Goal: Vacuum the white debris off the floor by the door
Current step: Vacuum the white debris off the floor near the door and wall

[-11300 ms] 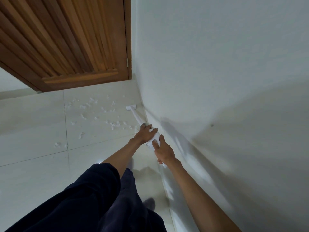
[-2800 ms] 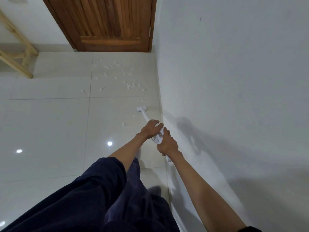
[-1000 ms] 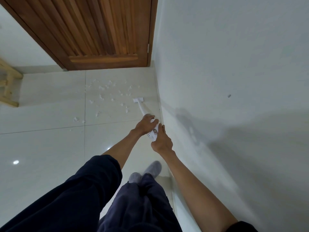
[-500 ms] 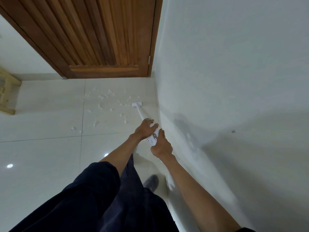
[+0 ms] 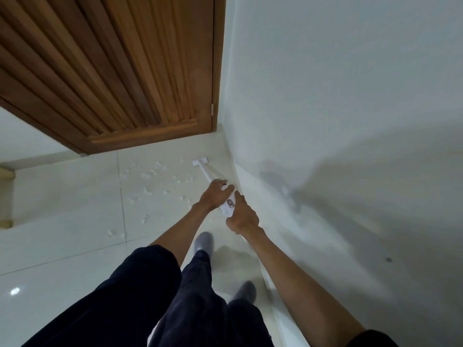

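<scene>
I hold a white stick vacuum point(image 5: 226, 208) with both hands close to the right wall. My left hand point(image 5: 213, 196) grips the upper end of its tube and my right hand point(image 5: 241, 216) grips the handle behind it. The tube slants down and away to the flat nozzle head point(image 5: 200, 162), which sits on the pale tiled floor near the door's right corner. White debris point(image 5: 155, 181) lies scattered on the tiles to the left of the nozzle, in several small flakes.
A brown slatted wooden door point(image 5: 112, 71) fills the upper left. The white wall point(image 5: 338, 108) runs along the right, with a baseboard at floor level. My grey slippered feet point(image 5: 204, 242) stand on the tiles. A wooden piece point(image 5: 6, 196) shows at the left edge.
I have stepped closer to the door, one foot now forward. The nozzle has been pushed further toward the door's corner, past the right side of the debris. Both hands keep their hold.
</scene>
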{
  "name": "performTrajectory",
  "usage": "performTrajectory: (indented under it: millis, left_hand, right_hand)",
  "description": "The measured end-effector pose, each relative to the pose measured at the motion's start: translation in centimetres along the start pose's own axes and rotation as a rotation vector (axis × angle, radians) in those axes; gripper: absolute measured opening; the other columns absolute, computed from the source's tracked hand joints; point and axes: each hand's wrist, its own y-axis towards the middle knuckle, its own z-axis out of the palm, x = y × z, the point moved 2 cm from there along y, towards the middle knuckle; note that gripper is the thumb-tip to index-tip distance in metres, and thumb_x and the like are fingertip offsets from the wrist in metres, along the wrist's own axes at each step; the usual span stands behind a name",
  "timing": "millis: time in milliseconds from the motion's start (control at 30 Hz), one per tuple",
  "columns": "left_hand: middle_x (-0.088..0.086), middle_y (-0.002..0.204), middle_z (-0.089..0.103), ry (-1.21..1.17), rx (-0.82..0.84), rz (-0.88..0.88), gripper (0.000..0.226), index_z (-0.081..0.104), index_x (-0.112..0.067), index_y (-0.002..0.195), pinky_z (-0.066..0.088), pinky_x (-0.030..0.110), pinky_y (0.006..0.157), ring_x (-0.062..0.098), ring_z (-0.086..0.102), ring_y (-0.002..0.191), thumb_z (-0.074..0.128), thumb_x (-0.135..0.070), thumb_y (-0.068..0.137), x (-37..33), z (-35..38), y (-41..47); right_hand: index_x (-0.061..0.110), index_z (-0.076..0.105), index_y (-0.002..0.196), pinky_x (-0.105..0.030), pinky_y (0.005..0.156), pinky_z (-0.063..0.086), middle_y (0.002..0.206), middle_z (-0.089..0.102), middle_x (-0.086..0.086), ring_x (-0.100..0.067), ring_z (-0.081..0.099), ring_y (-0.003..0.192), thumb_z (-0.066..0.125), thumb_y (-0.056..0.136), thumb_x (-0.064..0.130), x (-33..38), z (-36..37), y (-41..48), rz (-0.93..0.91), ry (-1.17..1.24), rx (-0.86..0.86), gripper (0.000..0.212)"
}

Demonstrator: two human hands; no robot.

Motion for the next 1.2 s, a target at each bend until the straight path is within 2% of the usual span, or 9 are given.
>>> performTrajectory:
  millis: [100,200,267,400,567,733,933,1100,1200]
  left_hand:
    - [0.002,0.115,0.049,-0.009,0.020,0.005,0.019,0.054,-0.013,0.106,0.038,0.030,0.089,0.020,0.050,0.104,0.052,-0.031,0.100,-0.4,-1.7,1.6]
    - [-0.004,0.119,0.044,-0.001,0.019,0.010,0.034,0.058,-0.011,0.123,0.036,0.030,0.093,0.017,0.046,0.108,0.052,-0.035,0.100,-0.8,-3.3,2.8]
    - [-0.002,0.119,0.047,0.017,0.028,-0.005,0.033,0.058,-0.014,0.116,0.036,0.031,0.093,0.019,0.048,0.108,0.051,-0.040,0.098,-1.0,-4.2,3.7]
    - [0.003,0.155,0.041,0.021,0.018,-0.048,0.084,0.051,-0.017,0.143,0.037,0.044,0.113,0.026,0.046,0.136,0.043,-0.067,0.075,-0.8,-5.5,5.5]
    - [0.003,0.158,0.037,0.045,0.026,-0.045,0.084,0.047,-0.018,0.146,0.038,0.046,0.113,0.026,0.045,0.138,0.042,-0.065,0.077,-1.3,-6.3,7.2]
    - [0.003,0.158,0.036,0.036,0.022,-0.053,0.097,0.046,-0.017,0.147,0.039,0.047,0.113,0.027,0.045,0.137,0.039,-0.073,0.068,-1.2,-6.8,9.0]
    - [0.003,0.158,0.037,0.031,0.006,-0.044,0.091,0.047,-0.016,0.146,0.039,0.045,0.113,0.026,0.045,0.138,0.041,-0.068,0.072,-1.7,-6.4,8.5]
    - [0.002,0.153,0.044,0.023,-0.009,-0.059,0.093,0.051,-0.018,0.142,0.043,0.048,0.109,0.027,0.052,0.131,0.042,-0.073,0.068,-0.2,-4.0,7.6]
    - [0.005,0.143,0.054,0.039,-0.009,-0.066,0.083,0.058,-0.016,0.131,0.048,0.049,0.103,0.028,0.058,0.121,0.044,-0.071,0.071,0.9,-2.1,7.3]
  right_hand:
    - [0.023,0.019,0.151,-0.037,0.089,0.050,0.153,0.035,-0.005,-0.031,0.057,0.118,0.058,0.086,0.016,1.7,-0.5,1.3,0.012,-0.001,0.002,0.077]
    - [0.023,0.019,0.151,-0.037,0.087,0.050,0.151,0.036,-0.004,-0.032,0.058,0.117,0.057,0.086,0.016,3.2,-1.2,2.6,0.009,0.012,-0.005,0.075]
    - [0.023,0.020,0.150,-0.038,0.085,0.051,0.150,0.036,-0.003,-0.032,0.058,0.115,0.057,0.085,0.015,4.0,-1.6,3.4,0.015,0.007,-0.008,0.075]
    - [0.023,0.022,0.148,-0.038,0.081,0.052,0.146,0.040,-0.003,-0.032,0.060,0.111,0.057,0.084,0.014,5.2,-2.1,4.7,0.018,0.014,-0.008,0.073]
    - [0.024,0.022,0.148,-0.037,0.081,0.052,0.148,0.039,-0.002,-0.032,0.060,0.111,0.056,0.085,0.014,6.0,-2.8,6.2,0.018,0.011,-0.012,0.073]
    - [0.025,0.023,0.147,-0.034,0.079,0.048,0.148,0.038,-0.003,-0.032,0.060,0.111,0.055,0.083,0.012,6.5,-3.4,7.4,0.005,0.003,-0.012,0.073]
    - [0.025,0.020,0.149,-0.034,0.080,0.048,0.150,0.037,-0.003,-0.032,0.059,0.113,0.056,0.084,0.012,6.3,-3.6,7.0,0.014,0.007,-0.003,0.076]
    - [0.026,0.024,0.147,-0.033,0.077,0.048,0.146,0.040,-0.002,-0.031,0.060,0.110,0.054,0.087,0.014,4.3,-3.3,4.9,-0.010,0.021,0.001,0.068]
    - [0.024,0.021,0.149,-0.033,0.078,0.047,0.148,0.040,-0.003,-0.031,0.060,0.112,0.055,0.086,0.013,2.6,-3.1,3.6,0.013,0.023,0.011,0.072]
